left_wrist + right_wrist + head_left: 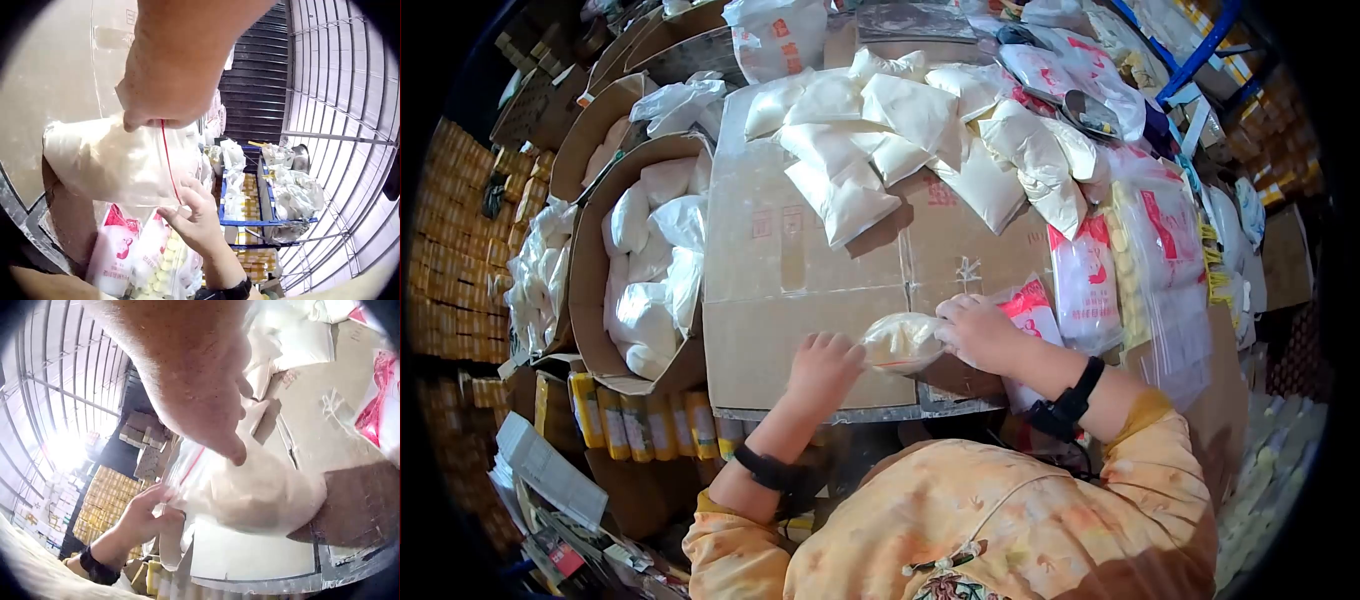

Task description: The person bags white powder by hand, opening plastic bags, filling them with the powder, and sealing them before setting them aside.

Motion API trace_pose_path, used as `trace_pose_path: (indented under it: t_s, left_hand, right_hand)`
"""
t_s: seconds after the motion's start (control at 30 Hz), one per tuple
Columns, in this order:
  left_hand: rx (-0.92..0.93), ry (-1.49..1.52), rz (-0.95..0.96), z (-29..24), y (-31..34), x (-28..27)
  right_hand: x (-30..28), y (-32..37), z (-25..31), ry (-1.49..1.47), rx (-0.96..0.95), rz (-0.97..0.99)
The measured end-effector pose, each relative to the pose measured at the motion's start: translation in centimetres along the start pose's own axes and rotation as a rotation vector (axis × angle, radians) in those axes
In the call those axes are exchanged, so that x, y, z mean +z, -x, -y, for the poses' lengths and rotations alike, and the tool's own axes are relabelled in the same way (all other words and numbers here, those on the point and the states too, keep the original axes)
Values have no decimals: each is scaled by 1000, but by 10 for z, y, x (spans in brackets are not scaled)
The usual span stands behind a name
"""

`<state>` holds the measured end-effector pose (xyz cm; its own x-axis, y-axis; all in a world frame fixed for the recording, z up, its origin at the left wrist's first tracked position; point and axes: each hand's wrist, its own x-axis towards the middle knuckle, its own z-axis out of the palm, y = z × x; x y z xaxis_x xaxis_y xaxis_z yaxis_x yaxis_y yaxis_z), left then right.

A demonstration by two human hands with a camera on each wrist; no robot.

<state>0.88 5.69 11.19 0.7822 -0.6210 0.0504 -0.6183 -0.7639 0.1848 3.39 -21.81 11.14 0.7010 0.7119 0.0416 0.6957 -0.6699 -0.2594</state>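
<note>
A clear zip bag [900, 342] with pale cream contents is held over the front of the cardboard-covered table [800, 345]. My left hand [825, 368] pinches one end of its top edge, and my right hand [978, 332] pinches the other end. Between them runs a red zip line [167, 159], plain in the left wrist view. In the right wrist view the bag's full body [262, 497] bulges away from the zip, close over the cardboard. Parts of the fingertips are hidden behind the hands and the film.
Several filled bags [910, 110] lie heaped across the table's far side. Red-and-white printed bags [1086, 285] line the right side, one close to my right forearm. At the left stands a carton [580, 300] of white bags, with yellow packs [635, 425] below it.
</note>
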Motion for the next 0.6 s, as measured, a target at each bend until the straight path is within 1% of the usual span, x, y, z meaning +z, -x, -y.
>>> trace_pose_path:
  t_s: [0.03, 0.13, 0.17, 0.27, 0.37, 0.47, 0.57, 0.6]
  left_hand:
    - [-41, -9, 62, -2, -1, 5]
    - [-78, -37, 340, -10, -18, 22]
    - [-18, -39, 313, -11, -17, 33]
    - [-26, -104, 380, -18, -25, 27]
    - [-22, -177, 544, -5, -25, -7]
    - [-3, -135, 369, 0, -18, -26]
    - [96, -159, 222, -2, -12, -23]
    - [99, -103, 140, -1, -8, -22]
  right_hand:
    - [11, -4, 2, 18, 3, 51]
    - [48, -15, 10, -38, 103, 149]
    - [67, -17, 8, -49, 132, 202]
    - [39, -27, 14, 121, 12, 201]
    - [5, -18, -6, 214, 18, 178]
    - [-24, -4, -11, 246, -26, 142]
    - [-23, 6, -12, 185, -4, 117]
    - [-21, 9, -13, 121, 17, 70]
